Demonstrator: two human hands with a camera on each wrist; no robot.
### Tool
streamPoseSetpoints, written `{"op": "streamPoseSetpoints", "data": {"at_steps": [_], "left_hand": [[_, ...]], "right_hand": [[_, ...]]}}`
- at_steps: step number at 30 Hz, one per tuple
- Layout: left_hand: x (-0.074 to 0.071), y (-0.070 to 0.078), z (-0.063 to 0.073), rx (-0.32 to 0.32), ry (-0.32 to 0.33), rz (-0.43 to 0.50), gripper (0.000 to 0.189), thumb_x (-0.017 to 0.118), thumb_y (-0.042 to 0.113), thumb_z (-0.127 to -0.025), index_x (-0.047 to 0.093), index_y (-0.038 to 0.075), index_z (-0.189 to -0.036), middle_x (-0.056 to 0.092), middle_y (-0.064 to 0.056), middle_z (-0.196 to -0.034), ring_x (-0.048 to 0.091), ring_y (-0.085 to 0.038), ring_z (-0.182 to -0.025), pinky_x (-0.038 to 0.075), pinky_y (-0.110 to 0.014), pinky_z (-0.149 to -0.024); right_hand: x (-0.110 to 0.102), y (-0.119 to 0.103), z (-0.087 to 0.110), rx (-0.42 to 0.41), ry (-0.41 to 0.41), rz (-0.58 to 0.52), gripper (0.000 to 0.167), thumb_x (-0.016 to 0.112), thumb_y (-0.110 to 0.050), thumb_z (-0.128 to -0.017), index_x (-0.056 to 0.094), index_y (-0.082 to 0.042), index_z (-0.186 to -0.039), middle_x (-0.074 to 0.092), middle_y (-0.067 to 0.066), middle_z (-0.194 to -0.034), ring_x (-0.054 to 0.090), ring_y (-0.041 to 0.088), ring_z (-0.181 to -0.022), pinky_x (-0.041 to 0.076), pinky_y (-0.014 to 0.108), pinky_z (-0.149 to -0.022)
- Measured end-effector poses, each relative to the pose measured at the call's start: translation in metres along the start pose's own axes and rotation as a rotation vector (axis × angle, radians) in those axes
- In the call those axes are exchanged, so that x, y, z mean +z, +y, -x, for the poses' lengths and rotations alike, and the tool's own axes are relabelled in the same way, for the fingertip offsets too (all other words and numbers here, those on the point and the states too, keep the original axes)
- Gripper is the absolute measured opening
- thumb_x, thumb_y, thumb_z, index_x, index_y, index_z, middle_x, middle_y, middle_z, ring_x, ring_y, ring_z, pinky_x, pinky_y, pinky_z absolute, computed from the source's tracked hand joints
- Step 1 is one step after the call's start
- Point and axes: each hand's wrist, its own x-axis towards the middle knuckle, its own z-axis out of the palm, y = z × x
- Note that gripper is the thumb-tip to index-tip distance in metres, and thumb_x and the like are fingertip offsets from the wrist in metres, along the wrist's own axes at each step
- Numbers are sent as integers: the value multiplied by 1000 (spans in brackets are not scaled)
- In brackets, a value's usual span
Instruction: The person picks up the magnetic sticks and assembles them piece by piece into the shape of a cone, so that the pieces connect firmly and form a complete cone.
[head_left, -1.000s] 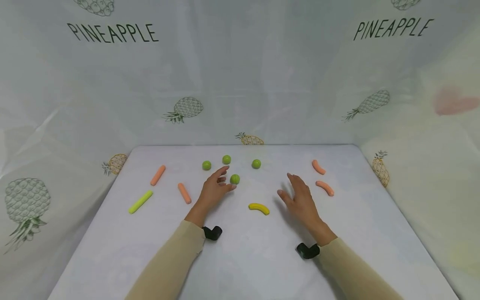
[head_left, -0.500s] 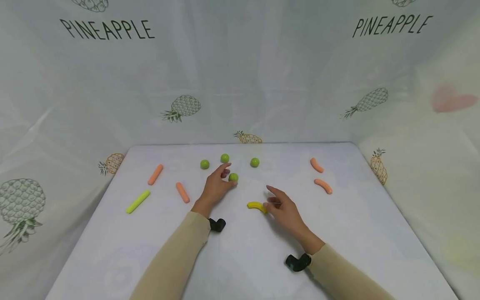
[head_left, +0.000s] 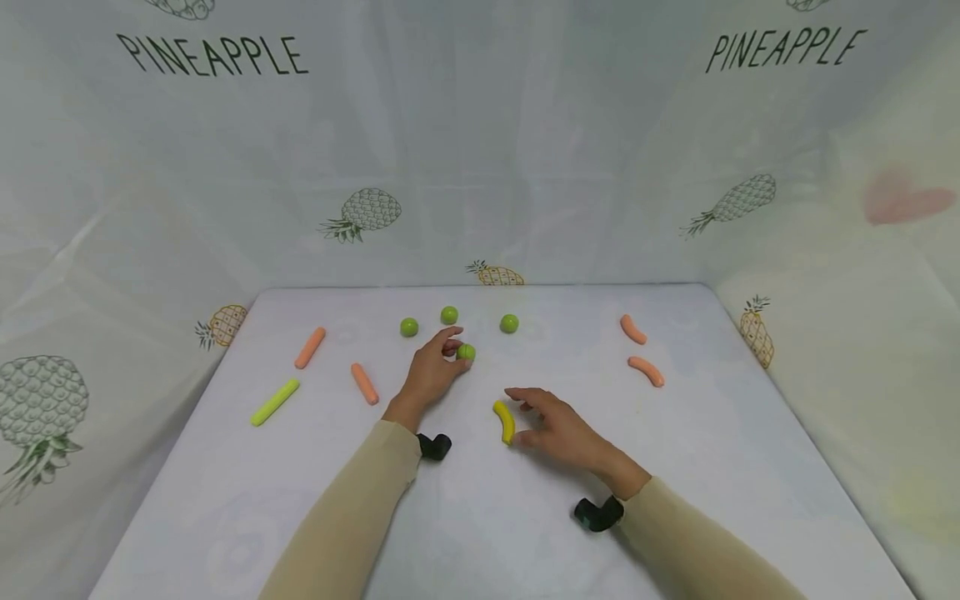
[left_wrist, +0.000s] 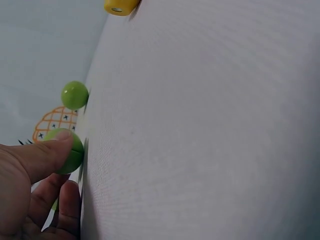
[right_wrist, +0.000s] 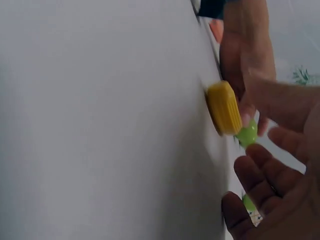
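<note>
In the head view my left hand (head_left: 431, 367) is around a small green ball (head_left: 466, 352) on the white table. The left wrist view has its thumb pressed on that ball (left_wrist: 75, 152), with fingers curved below. A toy banana (head_left: 505, 422) lies lengthwise near the table's middle. My right hand (head_left: 562, 429) is beside it, thumb close to the near end and forefinger stretched past the far end. In the right wrist view, those fingers (right_wrist: 260, 175) are spread apart from the banana (right_wrist: 223, 107); whether the thumb touches it, I cannot tell.
Several more green balls, one of them (head_left: 509, 323) right of centre, sit at the back. Left are two orange sticks (head_left: 364, 384) and a yellow-green stick (head_left: 275, 402). Two curved orange pieces (head_left: 646, 372) lie on the right. A pineapple-print curtain (head_left: 480, 150) surrounds the table (head_left: 480, 533).
My right hand has moved left to the banana, which has turned from crosswise to lengthwise. My left hand has closed in around the green ball, which stays in place.
</note>
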Motion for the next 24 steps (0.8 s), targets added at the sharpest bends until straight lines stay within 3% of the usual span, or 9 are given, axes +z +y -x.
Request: {"op": "streamPoseSetpoints", "data": {"at_steps": [5,9,13,24], "left_hand": [[-2,-2,-1,-4,-22,14,64,81,18,-94,55,23,-152,71,-4,-135,62,-26,-127,49,-47,-110],[-5,-3,0,1,-36,21,64,81,18,-95,54,23,-153,71,-4,-136,62,-26,-128,49,-48,-110],[-7,-2,0,-1,-44,23,62,80,18,-95,55,23,-152,71,-4,-136,63,-26,-128,48,-48,-111],[-6,-1,0,17,-80,1,54,80,16,-95,63,24,-146,70,-2,-133,62,-23,-122,49,-44,-108]], "right_hand": [[-2,6,-13,-50,-94,49,78,88,-29,-88,52,-13,-156,59,4,-147,54,26,-129,42,53,-110],[1,7,-21,-57,-111,107,78,89,-31,-86,55,-13,-153,60,3,-141,53,24,-127,36,54,-109],[2,4,-26,-66,-109,177,72,91,-31,-84,61,-12,-147,63,4,-136,53,26,-125,38,54,-108],[-13,14,-28,59,-48,208,67,90,-32,-85,63,-14,-143,64,1,-127,53,24,-121,44,50,-107]]}}
